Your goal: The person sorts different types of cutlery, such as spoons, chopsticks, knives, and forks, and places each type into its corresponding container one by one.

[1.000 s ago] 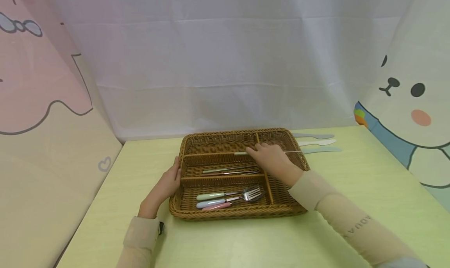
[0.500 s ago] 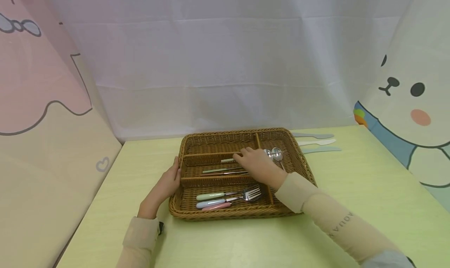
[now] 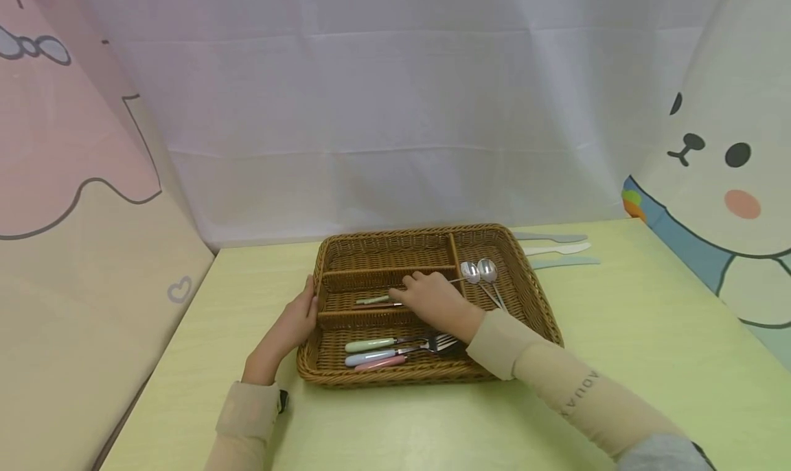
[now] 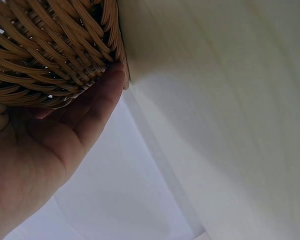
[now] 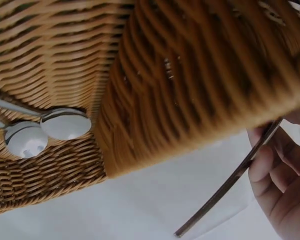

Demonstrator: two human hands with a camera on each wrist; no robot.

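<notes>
A brown wicker cutlery basket [image 3: 395, 376] with dividers sits on the table. My left hand [image 3: 295, 325] holds its left side, fingers [image 4: 97, 107] against the outer weave and thumb by the rim. Over the long middle compartment, my right hand [image 3: 435, 305] pinches a thin chopstick [image 5: 215, 196] whose metal end reaches over the divider to the right. Below that hand lie other chopsticks [image 3: 371, 306] with green and reddish handles, partly hidden by it. Forks [image 3: 378, 356] with green, blue and pink handles fill the front compartment. Spoons [image 3: 487, 270] rest in the right compartment.
Beyond the basket's right rim lie a grey knife [image 3: 559, 238], a white knife [image 3: 562, 250] and a pale green knife [image 3: 565, 261], their left ends hidden behind the rim. A white curtain [image 3: 395, 128] hangs at the table's back edge; printed cloths flank both sides.
My right hand has moved left and toward me with the chopstick, from over the back divider to low over the middle compartment. The spoons have come into sight. My left hand stays put.
</notes>
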